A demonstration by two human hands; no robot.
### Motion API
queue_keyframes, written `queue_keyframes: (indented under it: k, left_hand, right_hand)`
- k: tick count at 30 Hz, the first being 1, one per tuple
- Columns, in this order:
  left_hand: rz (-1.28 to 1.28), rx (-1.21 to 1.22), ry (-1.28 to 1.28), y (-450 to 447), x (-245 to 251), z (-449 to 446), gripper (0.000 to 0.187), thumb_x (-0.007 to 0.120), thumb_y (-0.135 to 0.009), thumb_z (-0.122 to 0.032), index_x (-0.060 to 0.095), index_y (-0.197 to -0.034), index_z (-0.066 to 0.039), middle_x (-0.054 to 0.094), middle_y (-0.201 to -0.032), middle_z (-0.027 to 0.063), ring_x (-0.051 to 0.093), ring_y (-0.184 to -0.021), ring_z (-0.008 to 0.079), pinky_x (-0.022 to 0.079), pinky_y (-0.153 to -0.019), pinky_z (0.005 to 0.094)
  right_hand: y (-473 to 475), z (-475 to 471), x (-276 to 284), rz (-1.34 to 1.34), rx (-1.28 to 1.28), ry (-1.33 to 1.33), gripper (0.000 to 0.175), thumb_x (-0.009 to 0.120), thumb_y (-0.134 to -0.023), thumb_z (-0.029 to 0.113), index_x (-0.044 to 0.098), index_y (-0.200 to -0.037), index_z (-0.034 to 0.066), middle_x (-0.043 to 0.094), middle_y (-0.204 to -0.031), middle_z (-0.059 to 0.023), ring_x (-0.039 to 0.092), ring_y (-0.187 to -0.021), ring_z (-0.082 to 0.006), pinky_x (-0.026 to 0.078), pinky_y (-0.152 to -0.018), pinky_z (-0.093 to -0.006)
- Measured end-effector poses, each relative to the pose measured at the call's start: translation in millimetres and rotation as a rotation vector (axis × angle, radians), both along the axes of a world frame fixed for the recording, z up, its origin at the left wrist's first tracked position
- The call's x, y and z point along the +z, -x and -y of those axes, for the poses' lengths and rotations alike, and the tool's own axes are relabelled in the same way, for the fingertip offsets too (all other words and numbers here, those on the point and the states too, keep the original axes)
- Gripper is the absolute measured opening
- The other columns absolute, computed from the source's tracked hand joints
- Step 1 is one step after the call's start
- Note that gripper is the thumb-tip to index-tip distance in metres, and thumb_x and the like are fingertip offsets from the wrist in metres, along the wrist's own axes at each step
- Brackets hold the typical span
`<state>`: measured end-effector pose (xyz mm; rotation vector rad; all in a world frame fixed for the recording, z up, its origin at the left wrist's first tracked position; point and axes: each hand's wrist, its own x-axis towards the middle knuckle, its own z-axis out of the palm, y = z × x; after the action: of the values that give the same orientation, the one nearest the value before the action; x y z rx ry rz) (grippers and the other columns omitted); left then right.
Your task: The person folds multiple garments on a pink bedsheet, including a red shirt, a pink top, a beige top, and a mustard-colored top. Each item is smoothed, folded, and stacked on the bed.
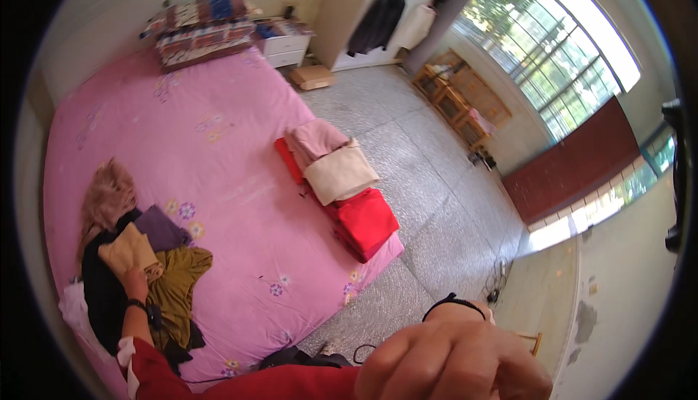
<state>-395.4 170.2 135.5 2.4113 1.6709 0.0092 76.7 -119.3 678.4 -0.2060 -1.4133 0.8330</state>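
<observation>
My left hand (136, 283), with a dark band at its wrist, grips the near edge of a folded tan garment (128, 250) at the left of the bed. Around it lie a folded purple garment (162, 228), a crumpled olive garment (177, 277), black clothing (103, 307) and a pinkish-brown fuzzy garment (110, 190). Close to the camera at lower right is my right hand (452, 359), its fingers curled and a black band around its wrist. Its palm is hidden, so I cannot tell whether it holds anything.
On the pink floral bedsheet (240, 225), folded pink (316, 141), cream (341, 171) and red clothes (368, 220) line the right edge. Folded bedding (202, 32) is at the head. A white nightstand (283, 46), cardboard box (312, 77) and wooden bench (455, 103) stand beyond.
</observation>
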Motion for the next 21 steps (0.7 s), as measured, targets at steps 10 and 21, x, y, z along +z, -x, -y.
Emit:
queue_keyframes:
  k: [10,21]
  left_hand:
    - [0.513,-0.123,-0.281,-75.0,153.5,-6.5,0.038,0.05,-0.1,-0.033,0.064,-0.094,0.002,0.066,-0.089,0.0245,0.06,-0.085,0.044,0.046,-0.075,0.0498]
    - [1.31,-0.22,-0.055,-233.6,455.7,147.8,0.025,0.054,-0.102,-0.026,0.065,-0.094,-0.006,0.053,-0.079,-0.0074,0.048,-0.073,0.004,0.041,-0.069,0.0218]
  right_hand:
    - [-56.1,144.5,20.2,0.237,0.0,-0.06,0.016,0.076,-0.081,0.015,0.069,-0.09,0.0041,0.065,-0.096,-0.0204,0.064,-0.076,-0.0312,0.052,-0.064,-0.0383]
    - [-147.7,237.1,-117.6,0.478,-0.48,0.716,0.021,0.059,-0.092,-0.001,0.057,-0.113,-0.0008,0.065,-0.099,-0.0077,0.064,-0.091,-0.0135,0.052,-0.081,-0.0289]
